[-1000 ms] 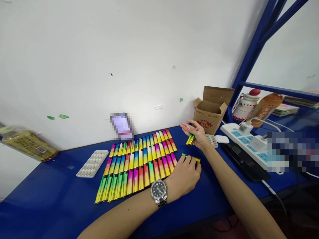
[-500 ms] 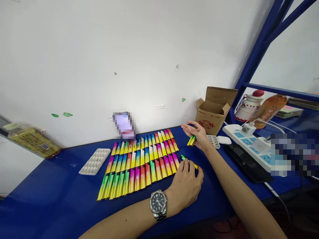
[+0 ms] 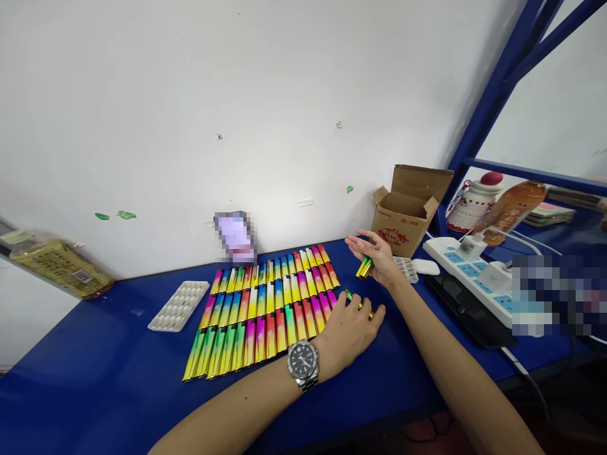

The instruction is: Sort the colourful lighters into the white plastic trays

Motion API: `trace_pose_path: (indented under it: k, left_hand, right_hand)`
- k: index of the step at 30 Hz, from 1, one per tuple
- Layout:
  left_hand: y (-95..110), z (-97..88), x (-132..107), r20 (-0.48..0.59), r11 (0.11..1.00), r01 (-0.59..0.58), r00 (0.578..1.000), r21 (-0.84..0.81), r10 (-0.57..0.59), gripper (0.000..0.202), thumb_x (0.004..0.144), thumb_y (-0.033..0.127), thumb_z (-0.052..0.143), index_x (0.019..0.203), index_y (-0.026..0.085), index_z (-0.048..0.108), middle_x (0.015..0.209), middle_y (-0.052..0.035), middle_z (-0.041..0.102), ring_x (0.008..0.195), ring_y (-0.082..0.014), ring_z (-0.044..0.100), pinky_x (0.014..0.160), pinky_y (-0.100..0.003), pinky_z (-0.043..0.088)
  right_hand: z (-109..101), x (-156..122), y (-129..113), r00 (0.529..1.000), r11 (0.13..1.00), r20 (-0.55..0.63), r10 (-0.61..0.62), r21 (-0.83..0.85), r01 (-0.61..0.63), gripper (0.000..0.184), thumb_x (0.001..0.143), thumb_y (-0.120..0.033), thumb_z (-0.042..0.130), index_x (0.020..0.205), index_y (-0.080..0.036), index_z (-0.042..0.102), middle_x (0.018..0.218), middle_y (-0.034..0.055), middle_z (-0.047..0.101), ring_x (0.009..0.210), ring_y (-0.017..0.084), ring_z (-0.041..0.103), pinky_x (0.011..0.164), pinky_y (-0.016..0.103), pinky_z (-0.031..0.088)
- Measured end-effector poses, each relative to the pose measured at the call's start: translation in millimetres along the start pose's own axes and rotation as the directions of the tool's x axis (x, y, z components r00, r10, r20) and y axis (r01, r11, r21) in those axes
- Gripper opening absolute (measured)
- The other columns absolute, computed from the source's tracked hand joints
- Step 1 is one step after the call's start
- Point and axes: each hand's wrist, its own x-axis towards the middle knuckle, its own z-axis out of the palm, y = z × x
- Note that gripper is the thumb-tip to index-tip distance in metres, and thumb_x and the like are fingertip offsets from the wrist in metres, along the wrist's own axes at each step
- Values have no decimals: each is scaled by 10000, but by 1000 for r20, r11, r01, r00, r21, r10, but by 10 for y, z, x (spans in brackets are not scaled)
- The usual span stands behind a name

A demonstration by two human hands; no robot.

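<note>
Three rows of shiny lighters (image 3: 258,332), with gold lower ends and green, pink, red, blue or white upper parts, lie side by side on the blue table (image 3: 123,379). My left hand (image 3: 348,332), with a watch on its wrist, rests at the right end of the front rows. Its bent fingers are closed over a green-and-gold lighter (image 3: 349,294), which they mostly hide. Farther back, my right hand (image 3: 379,256) is turned palm-inward, fingers extended together. Green-and-gold lighters (image 3: 364,268) are held against its palm; their exact number is hidden.
An open cardboard box (image 3: 401,221) stands behind my right hand. White trays with round bumps (image 3: 179,308) lie left and right. A propped phone (image 3: 236,239) leans on the wall. At right are a power strip (image 3: 469,268) and a black flat device (image 3: 467,309); a bottle (image 3: 61,265) stands left.
My left hand has shifted slightly up and left, over the end of the lighter row, and its fingers cover more of the loose lighter. My right hand stays put with its lighters.
</note>
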Motion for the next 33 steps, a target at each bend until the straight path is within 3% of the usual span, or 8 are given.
trace_pose_path:
  k: [3,6,9,13,20,33]
  left_hand:
    - [-27,41,97,-4,999,-52,999,8,52,251,916,109,388,1099,99,558,1000,-128,634,942,-230,574,783,-359,440]
    - [-40,36,138,-36,996,-84,996,3,84,217,914,93,374,991,111,576,942,-109,631,880,-220,585,733,-341,444]
    - [-42,-17,113,-53,998,-69,996,10,69,187,902,95,387,954,121,565,896,-95,628,821,-214,594,790,-388,438]
    - [-13,-67,32,8,999,-30,1000,15,30,107,864,110,455,872,119,560,847,-103,624,821,-232,598,869,-449,404]
    - [42,-42,-76,9,997,20,1000,74,-20,194,893,141,419,1043,89,530,926,-134,625,883,-237,600,855,-414,398]
    - [22,-61,-137,48,992,75,996,104,-81,213,827,166,523,1024,91,546,954,-146,619,908,-261,596,880,-447,402]
  right_hand:
    - [1,3,-6,1000,1000,-10,4,11,-4,419,618,-347,824,940,-241,578,996,69,724,1057,256,643,1024,432,436]
    - [-1,11,-3,1000,1000,-18,3,22,-3,443,593,-358,838,933,-245,577,981,61,728,1052,257,646,1035,438,425]
    - [-10,20,7,1000,1000,-23,0,26,1,451,586,-363,842,927,-246,571,971,56,730,1049,256,647,1030,439,430]
    - [-17,23,15,1000,1000,-16,4,24,-4,442,597,-358,835,935,-244,573,975,59,729,1049,250,648,1028,428,432]
    - [3,9,23,1000,1000,-10,14,10,-14,407,619,-334,826,933,-241,585,965,65,732,1032,249,656,1013,423,448]
    - [36,-13,14,1000,1000,0,31,7,-31,418,602,-340,838,926,-242,594,958,60,736,1029,254,658,1028,441,435]
